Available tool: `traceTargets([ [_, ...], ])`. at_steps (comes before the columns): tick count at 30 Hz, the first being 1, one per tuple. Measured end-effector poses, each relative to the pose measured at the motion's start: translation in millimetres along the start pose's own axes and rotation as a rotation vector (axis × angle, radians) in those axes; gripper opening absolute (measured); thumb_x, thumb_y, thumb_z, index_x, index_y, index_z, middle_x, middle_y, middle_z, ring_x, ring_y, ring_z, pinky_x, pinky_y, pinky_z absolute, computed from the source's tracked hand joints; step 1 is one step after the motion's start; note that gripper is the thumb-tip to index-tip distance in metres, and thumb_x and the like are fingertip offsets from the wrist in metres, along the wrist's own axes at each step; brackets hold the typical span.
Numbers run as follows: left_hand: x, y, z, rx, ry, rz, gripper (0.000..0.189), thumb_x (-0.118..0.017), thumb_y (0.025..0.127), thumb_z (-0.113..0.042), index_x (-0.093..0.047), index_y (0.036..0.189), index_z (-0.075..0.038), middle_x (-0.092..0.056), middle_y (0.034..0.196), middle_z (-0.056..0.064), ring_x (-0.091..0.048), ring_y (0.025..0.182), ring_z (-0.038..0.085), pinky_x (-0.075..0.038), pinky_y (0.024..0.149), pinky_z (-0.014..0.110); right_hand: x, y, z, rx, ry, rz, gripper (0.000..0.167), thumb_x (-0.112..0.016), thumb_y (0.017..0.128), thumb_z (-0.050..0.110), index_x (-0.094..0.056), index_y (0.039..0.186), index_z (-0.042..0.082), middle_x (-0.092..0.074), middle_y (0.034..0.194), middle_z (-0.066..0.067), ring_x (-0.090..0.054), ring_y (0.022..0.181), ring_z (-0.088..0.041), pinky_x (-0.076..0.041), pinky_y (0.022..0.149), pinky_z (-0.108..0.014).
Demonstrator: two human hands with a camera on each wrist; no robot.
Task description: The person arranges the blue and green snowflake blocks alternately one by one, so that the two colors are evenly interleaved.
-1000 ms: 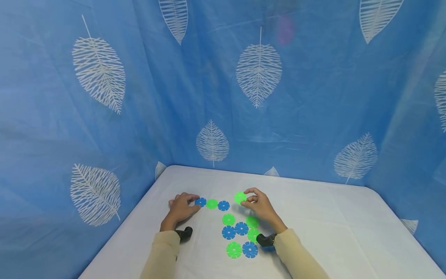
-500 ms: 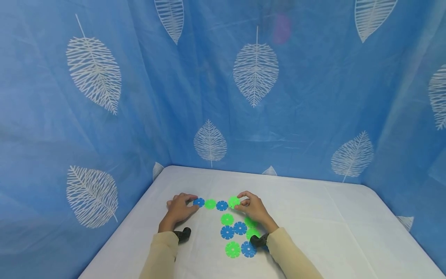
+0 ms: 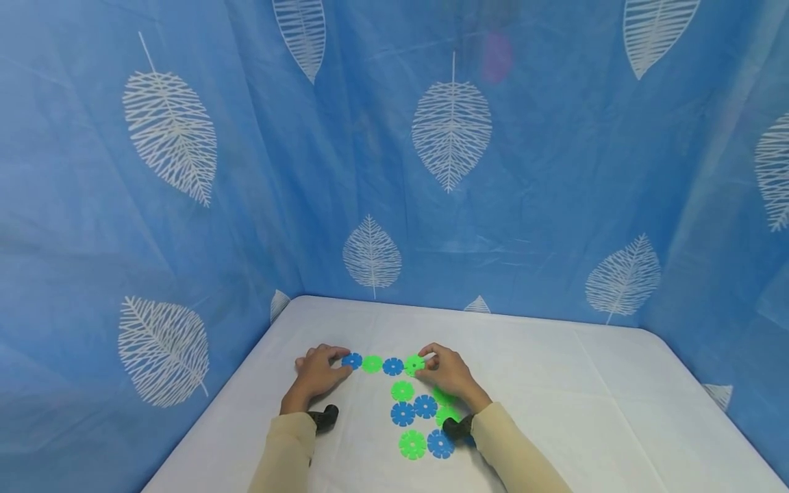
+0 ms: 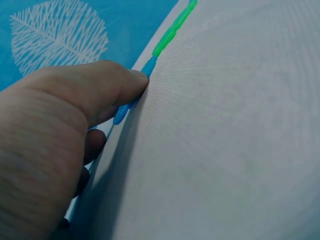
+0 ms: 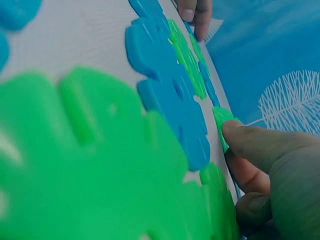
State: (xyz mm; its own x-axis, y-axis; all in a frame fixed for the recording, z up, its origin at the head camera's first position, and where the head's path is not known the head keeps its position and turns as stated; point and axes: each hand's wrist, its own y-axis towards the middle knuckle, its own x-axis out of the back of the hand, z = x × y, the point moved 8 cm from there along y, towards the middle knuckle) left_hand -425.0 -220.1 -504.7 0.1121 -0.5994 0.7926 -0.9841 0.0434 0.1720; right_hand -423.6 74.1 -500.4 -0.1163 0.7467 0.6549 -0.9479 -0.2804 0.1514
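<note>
A row of notched plastic interlocking discs lies across the white table in the head view. My left hand (image 3: 318,373) pinches the blue disc (image 3: 352,361) at the row's left end between thumb and fingers; the left wrist view shows the thumb (image 4: 132,82) on that disc's edge. Beside it come a green disc (image 3: 372,363) and a second blue disc (image 3: 393,366). At the right end my right hand (image 3: 451,373) pinches another green disc (image 3: 414,365), which meets the blue one. Whether their notches are interlocked I cannot tell.
Nearer me lie several more discs, including a green disc (image 3: 403,391), a blue disc (image 3: 403,413) and a front green disc (image 3: 412,444). The right forearm partly covers some. Blue leaf-patterned cloth (image 3: 524,171) hangs behind and left of the white table (image 3: 616,411).
My right hand has brought its green disc left and down to the end of the row, against the blue disc. The left hand has kept its grip in place.
</note>
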Motion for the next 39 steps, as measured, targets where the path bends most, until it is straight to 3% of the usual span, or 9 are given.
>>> traceTargets([
  [18, 1.9, 3.9, -2.0, 0.000, 0.009, -0.002, 0.036, -0.076, 0.085, -0.037, -0.072, 0.120, -0.029, -0.065, 0.118, 0.001, -0.051, 0.112, 0.023, -0.025, 0.091, 0.049, 2.4, 1.3, -1.2, -0.038, -0.117, -0.033, 0.030, -0.081, 0.082, 0.031, -0.071, 0.104, 0.014, -0.057, 0.084, 0.002, -0.050, 0.076, -0.015, -0.042, 0.072, -0.034],
  [39, 2.3, -0.8, -0.9, 0.000, 0.003, -0.007, 0.036, -0.076, 0.084, -0.037, -0.072, 0.119, -0.029, -0.066, 0.117, 0.000, -0.052, 0.111, 0.023, -0.025, 0.090, 0.048, -2.6, -1.0, 3.6, 0.016, -0.132, 0.035, 0.035, -0.079, 0.085, 0.031, -0.072, 0.114, 0.013, -0.056, 0.079, 0.004, -0.048, 0.071, -0.013, -0.040, 0.070, -0.033],
])
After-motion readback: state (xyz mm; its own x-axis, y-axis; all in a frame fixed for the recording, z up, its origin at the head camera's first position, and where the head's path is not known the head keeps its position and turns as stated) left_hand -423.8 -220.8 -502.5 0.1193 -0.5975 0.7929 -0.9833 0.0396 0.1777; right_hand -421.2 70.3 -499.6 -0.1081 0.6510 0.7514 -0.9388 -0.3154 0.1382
